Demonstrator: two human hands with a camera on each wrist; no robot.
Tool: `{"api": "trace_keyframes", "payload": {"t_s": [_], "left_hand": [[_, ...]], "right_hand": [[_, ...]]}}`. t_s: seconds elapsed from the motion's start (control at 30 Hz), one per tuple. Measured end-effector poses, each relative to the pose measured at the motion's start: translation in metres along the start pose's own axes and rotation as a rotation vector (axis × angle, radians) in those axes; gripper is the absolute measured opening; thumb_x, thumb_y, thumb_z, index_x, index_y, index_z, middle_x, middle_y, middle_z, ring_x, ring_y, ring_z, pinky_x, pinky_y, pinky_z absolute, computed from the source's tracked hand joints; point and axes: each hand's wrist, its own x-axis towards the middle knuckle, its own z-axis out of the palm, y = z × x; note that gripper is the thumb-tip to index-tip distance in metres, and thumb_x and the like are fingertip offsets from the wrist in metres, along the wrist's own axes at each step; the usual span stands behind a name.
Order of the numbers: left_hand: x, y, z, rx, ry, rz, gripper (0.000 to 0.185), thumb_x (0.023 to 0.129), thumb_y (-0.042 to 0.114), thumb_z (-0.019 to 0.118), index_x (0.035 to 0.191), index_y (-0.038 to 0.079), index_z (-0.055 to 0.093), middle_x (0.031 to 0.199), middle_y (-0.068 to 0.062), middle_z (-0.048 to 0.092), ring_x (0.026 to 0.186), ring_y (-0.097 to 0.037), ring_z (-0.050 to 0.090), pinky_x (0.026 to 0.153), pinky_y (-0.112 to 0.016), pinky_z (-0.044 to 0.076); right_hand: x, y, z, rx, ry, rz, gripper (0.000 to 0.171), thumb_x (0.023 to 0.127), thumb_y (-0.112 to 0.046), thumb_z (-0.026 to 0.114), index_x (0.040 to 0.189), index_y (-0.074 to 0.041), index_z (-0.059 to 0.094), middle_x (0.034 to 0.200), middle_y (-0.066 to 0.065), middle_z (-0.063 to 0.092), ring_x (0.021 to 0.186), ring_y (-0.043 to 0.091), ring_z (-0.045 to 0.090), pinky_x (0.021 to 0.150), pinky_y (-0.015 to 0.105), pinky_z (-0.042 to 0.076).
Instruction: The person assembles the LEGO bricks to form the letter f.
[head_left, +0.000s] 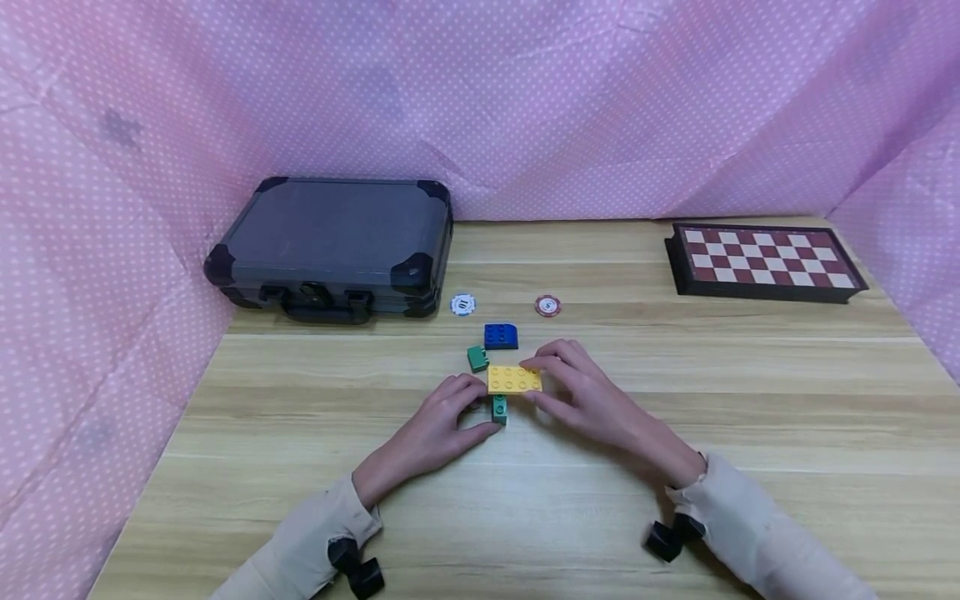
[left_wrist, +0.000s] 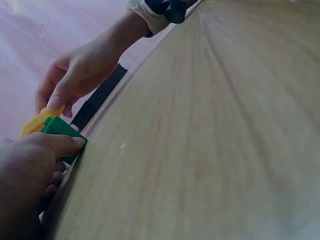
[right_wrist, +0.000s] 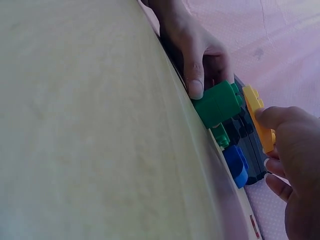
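Observation:
A yellow toy brick [head_left: 513, 380] with two rows of studs is pinched between the thumb and fingers of my right hand [head_left: 581, 392]. Below it stands a green brick [right_wrist: 219, 104], gripped at its sides by my left hand [head_left: 442, 421]. In the right wrist view a small gap separates the tilted yellow brick from the green brick's studs. Seen from the head, the yellow brick covers part of the green one. Just beyond lie a small green brick [head_left: 477, 358], turned on its side, and a blue brick [head_left: 501, 337] with one rounded corner.
A grey case [head_left: 337, 225] with black corners and a handle stands at the back left. Two poker chips, one white and blue [head_left: 462, 304], one red [head_left: 547, 306], lie behind the bricks. A checkered game board [head_left: 765, 260] sits at the back right. Pink dotted cloth [head_left: 525, 108] surrounds the wooden table.

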Motion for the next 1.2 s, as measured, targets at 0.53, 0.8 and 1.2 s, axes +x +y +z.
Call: {"api": "trace_keyframes", "payload": {"t_s": [0.53,0.8,1.2], "left_hand": [[0.0001,-0.0003,0.0004,0.013,-0.002,0.008,0.044,0.092,0.020,0.082,0.131,0.007,0.067,0.126,-0.002,0.062,0.112,-0.015,0.054,0.095,-0.037,0.053],[0.0010,0.0006,0.0006,0.019,0.006,0.022,0.040,0.090,0.018,0.083,0.126,0.007,0.069,0.123,-0.001,0.062,0.109,-0.014,0.054,0.092,-0.035,0.053],[0.0011,-0.0003,0.0012,0.027,0.018,0.051,0.038,0.090,0.017,0.083,0.124,0.007,0.069,0.121,0.000,0.062,0.105,-0.013,0.054,0.088,-0.033,0.053]], "right_hand": [[-0.0065,-0.0079,0.0051,0.011,-0.018,-0.045,0.039,0.094,-0.022,0.079,0.131,-0.014,0.067,0.130,-0.001,0.056,0.116,0.016,0.051,0.091,0.033,0.051],[-0.0078,-0.0086,0.0083,0.007,-0.005,-0.071,0.040,0.093,-0.023,0.080,0.129,-0.012,0.068,0.129,-0.001,0.059,0.116,0.015,0.054,0.093,0.034,0.052],[-0.0076,-0.0083,0.0096,-0.010,0.001,-0.118,0.037,0.094,-0.026,0.078,0.126,-0.012,0.068,0.124,-0.001,0.063,0.115,0.015,0.057,0.094,0.037,0.053]]}}
